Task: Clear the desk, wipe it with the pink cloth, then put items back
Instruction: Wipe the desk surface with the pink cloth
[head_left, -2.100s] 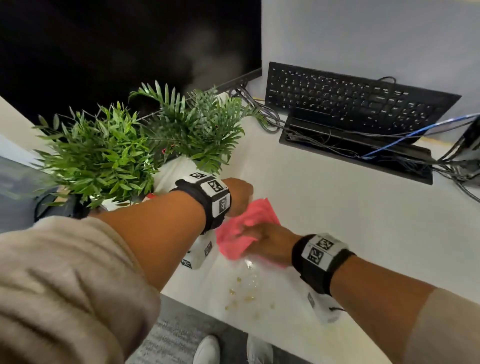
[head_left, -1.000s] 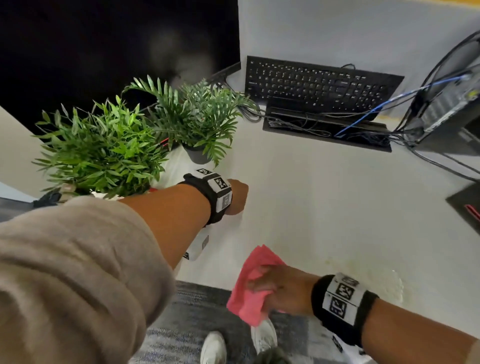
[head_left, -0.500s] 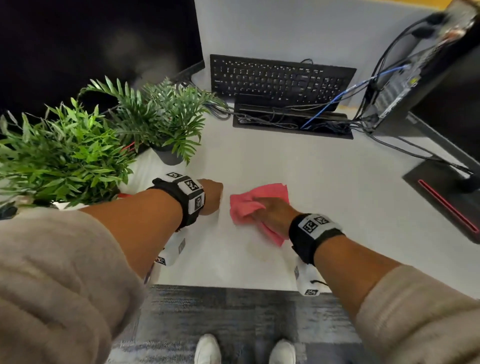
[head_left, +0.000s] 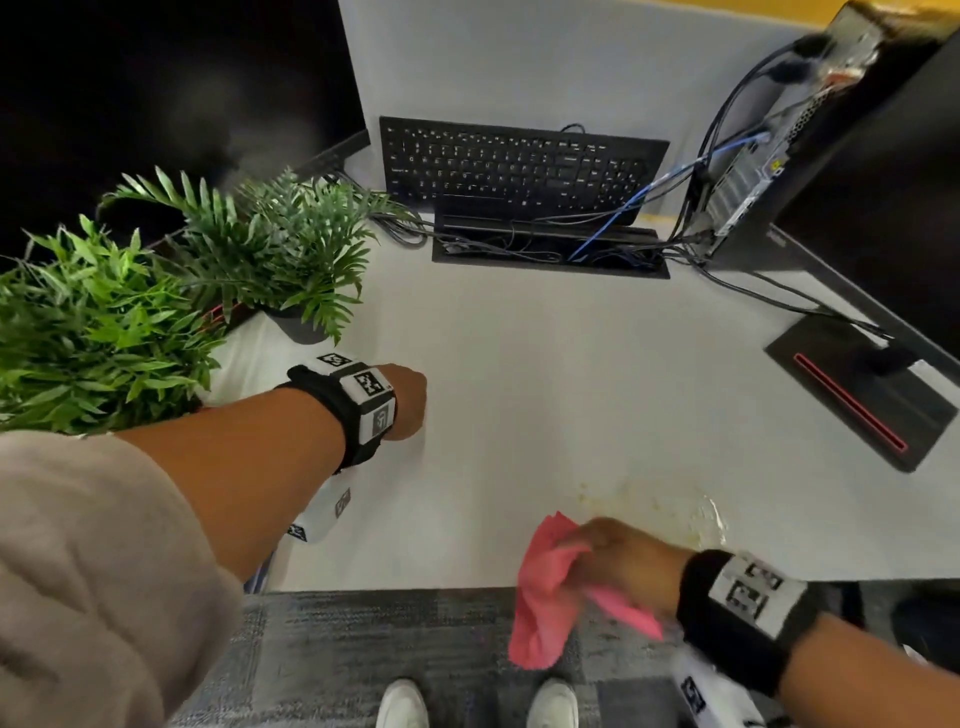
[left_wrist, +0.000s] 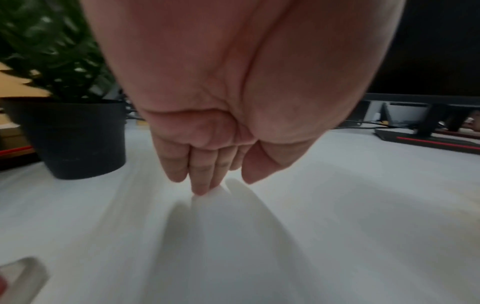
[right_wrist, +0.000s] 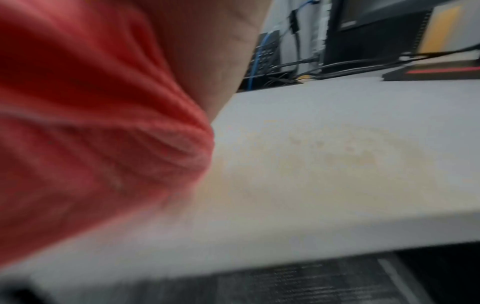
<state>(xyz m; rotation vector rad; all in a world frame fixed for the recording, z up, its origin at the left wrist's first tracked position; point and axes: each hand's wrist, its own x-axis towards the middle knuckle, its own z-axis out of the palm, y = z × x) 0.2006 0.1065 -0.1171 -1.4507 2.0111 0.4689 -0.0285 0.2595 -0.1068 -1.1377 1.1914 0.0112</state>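
Observation:
The pink cloth (head_left: 545, 597) is bunched in my right hand (head_left: 618, 561) at the white desk's (head_left: 519, 389) front edge, and part of it hangs over the edge above the carpet. The right wrist view shows the cloth (right_wrist: 91, 123) crumpled under my palm, blurred. A yellowish smear (head_left: 649, 504) lies on the desk just beyond that hand, and the same smear (right_wrist: 324, 160) shows in the right wrist view. My left hand (head_left: 408, 400) rests on the desk at the left. Its straight fingers (left_wrist: 200, 174) point down and touch the surface, holding nothing.
Two potted plants (head_left: 93, 332) (head_left: 280, 249) stand at the left, one black pot (left_wrist: 75, 137) close to my left hand. A keyboard (head_left: 519, 166) leans on the back wall above a cable tray (head_left: 550, 249). A computer tower (head_left: 779, 130) and monitor base (head_left: 857, 395) occupy the right.
My right hand has dragged the pink cloth from the middle of the desk back and rightward to the front edge, where it now hangs over. The left hand has stayed put.

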